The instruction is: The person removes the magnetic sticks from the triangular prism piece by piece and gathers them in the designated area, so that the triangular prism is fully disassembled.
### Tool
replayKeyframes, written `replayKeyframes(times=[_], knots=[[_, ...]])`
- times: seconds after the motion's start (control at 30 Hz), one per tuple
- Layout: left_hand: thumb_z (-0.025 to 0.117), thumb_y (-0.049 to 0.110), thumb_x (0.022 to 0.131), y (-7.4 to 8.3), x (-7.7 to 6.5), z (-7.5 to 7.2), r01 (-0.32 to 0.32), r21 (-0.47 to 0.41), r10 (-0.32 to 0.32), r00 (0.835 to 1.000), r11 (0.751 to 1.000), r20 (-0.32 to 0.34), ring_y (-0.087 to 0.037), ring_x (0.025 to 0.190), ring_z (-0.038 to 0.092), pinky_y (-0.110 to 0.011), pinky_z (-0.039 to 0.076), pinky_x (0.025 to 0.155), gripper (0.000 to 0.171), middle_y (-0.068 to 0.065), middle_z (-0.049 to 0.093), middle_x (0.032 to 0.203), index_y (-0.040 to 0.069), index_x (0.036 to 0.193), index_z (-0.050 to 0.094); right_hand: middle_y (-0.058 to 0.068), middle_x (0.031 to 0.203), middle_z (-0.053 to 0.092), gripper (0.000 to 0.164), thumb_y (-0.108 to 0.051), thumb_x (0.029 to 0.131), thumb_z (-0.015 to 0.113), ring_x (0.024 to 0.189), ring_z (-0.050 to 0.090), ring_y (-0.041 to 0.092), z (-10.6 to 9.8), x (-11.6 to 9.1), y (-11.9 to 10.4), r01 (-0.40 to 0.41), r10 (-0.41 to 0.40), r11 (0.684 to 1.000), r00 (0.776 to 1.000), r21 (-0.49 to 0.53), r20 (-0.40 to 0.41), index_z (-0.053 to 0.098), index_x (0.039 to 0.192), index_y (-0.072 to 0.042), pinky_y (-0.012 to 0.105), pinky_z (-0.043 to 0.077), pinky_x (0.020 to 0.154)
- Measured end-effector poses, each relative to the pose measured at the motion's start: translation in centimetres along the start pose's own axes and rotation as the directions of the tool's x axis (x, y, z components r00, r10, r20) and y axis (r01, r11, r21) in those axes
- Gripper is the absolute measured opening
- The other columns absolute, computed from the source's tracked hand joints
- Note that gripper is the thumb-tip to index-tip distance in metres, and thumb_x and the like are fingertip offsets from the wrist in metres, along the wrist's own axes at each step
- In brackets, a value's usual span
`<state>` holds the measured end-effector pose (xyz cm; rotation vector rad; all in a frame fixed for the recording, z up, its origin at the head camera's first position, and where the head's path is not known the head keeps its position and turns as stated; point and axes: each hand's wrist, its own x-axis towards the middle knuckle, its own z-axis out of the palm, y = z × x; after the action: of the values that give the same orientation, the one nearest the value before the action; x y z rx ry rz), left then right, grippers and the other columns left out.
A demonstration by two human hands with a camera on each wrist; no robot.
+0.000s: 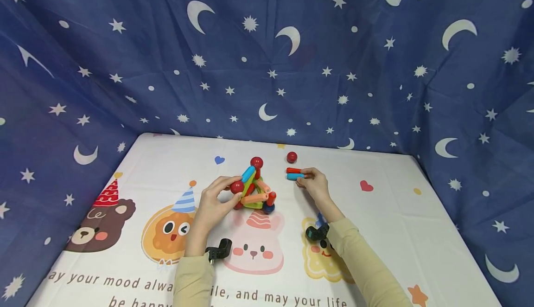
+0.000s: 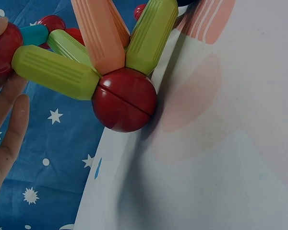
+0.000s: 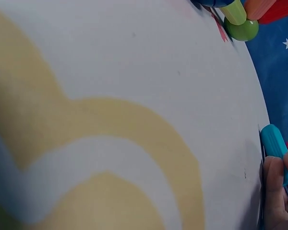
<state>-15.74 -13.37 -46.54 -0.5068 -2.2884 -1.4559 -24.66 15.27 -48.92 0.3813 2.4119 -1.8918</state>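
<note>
A small structure of ridged sticks (image 1: 254,199) and balls stands on the table, in green, orange, red and blue. Thumb and fingers of my left hand (image 1: 216,205) hold a red ball (image 1: 237,187) at its left corner. Another red ball (image 1: 257,162) tops the structure, and a light blue stick (image 1: 248,174) slopes between the two. In the left wrist view a lower red ball (image 2: 125,99) joins several sticks. To the right, my right hand (image 1: 315,186) pinches a loose blue stick (image 1: 294,176); a red stick (image 1: 294,170) lies alongside it, its near end partly hidden by the fingers.
A loose red ball (image 1: 292,157) sits behind the two sticks. The white tablecloth (image 1: 388,223) has printed cartoon figures and lettering. A dark blue curtain (image 1: 267,66) with moons and stars rises behind the table and along both sides.
</note>
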Motion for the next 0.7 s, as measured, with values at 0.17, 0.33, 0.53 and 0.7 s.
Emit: replayKeyframes(times=[0.17, 0.33, 0.53, 0.7], knots=[[0.075, 0.005, 0.080, 0.00, 0.04, 0.00, -0.004, -0.004, 0.004, 1.000, 1.000, 0.002, -0.009, 0.093, 0.060, -0.044, 0.056, 0.081, 0.043, 0.000, 0.067, 0.110, 0.015, 0.120, 0.067, 0.013, 0.092, 0.057, 0.032, 0.005, 0.084, 0.065, 0.066, 0.063, 0.006, 0.08, -0.10, 0.00, 0.012, -0.013, 1.000, 1.000, -0.014, -0.026, 0.059, 0.115, 0.006, 0.020, 0.057, 0.066], [0.075, 0.004, 0.080, -0.03, -0.02, 0.03, -0.005, -0.010, 0.005, 1.000, 1.000, 0.006, -0.010, 0.093, 0.061, -0.045, 0.056, 0.081, 0.043, 0.000, 0.067, 0.111, 0.015, 0.120, 0.067, 0.011, 0.086, 0.054, 0.027, 0.007, 0.083, 0.063, 0.060, 0.062, 0.007, 0.22, -0.12, 0.04, 0.030, -0.032, 0.999, 0.998, -0.027, -0.051, 0.060, 0.110, 0.008, 0.021, 0.057, 0.061], [0.075, 0.006, 0.081, 0.06, -0.05, -0.01, 0.015, -0.010, -0.015, 1.000, 1.000, 0.013, -0.010, 0.094, 0.061, -0.045, 0.056, 0.083, 0.042, 0.000, 0.067, 0.111, 0.016, 0.121, 0.066, 0.010, 0.083, 0.055, 0.025, 0.007, 0.083, 0.062, 0.061, 0.063, 0.008, 0.30, -0.03, 0.06, 0.042, -0.043, 0.999, 0.997, -0.020, -0.060, 0.059, 0.108, 0.009, 0.020, 0.057, 0.061], [0.075, 0.006, 0.081, 0.12, -0.02, -0.10, 0.021, -0.011, -0.021, 1.000, 1.000, 0.012, -0.011, 0.094, 0.061, -0.045, 0.056, 0.083, 0.042, 0.000, 0.067, 0.110, 0.016, 0.121, 0.066, 0.010, 0.084, 0.056, 0.026, 0.006, 0.082, 0.064, 0.065, 0.063, 0.009, 0.22, -0.14, 0.02, 0.033, -0.034, 0.999, 0.997, -0.013, -0.070, 0.060, 0.108, 0.006, 0.021, 0.058, 0.064]])
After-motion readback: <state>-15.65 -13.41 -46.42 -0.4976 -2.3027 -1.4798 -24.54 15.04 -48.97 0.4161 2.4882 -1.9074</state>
